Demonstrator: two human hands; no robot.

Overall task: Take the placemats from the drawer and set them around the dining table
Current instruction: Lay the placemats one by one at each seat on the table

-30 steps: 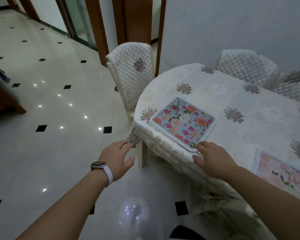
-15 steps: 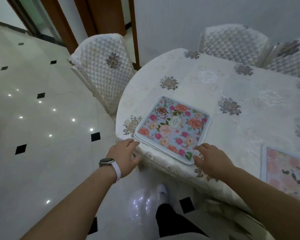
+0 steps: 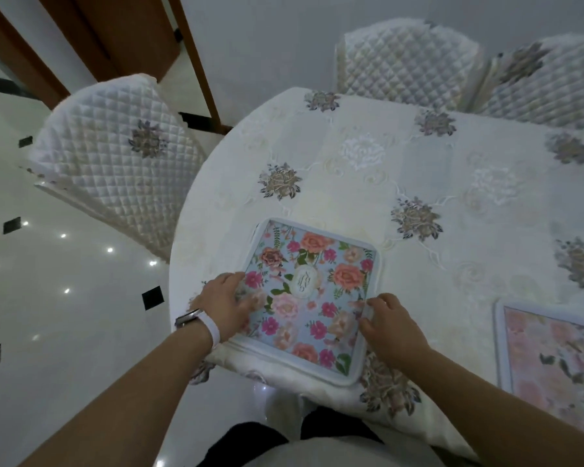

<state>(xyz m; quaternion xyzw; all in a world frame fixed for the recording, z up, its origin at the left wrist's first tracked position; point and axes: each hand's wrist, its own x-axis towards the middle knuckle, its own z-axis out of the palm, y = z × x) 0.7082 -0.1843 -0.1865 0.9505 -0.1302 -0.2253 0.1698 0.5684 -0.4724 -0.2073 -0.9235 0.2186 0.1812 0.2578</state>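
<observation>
A blue floral placemat (image 3: 312, 291) with a white border lies on the near left part of the dining table (image 3: 429, 163), its near edge at the table's rim. My left hand (image 3: 225, 305), a watch on its wrist, rests with its fingers on the mat's left edge. At the mat's right edge my right hand (image 3: 393, 326) has its fingers curled and pinches the white border. A second, pink floral placemat (image 3: 553, 352) lies flat on the table at the right, partly cut off by the frame.
A white embroidered cloth covers the table. Quilted white chairs stand at the left (image 3: 115, 156), at the back (image 3: 405, 62) and at the back right (image 3: 536, 75). Glossy tiled floor (image 3: 64, 298) spreads to the left; brown door frames stand behind.
The view has come closer and higher over the table. My left hand rose from below the table's edge onto the blue mat's left side. My right hand stayed at its right edge.
</observation>
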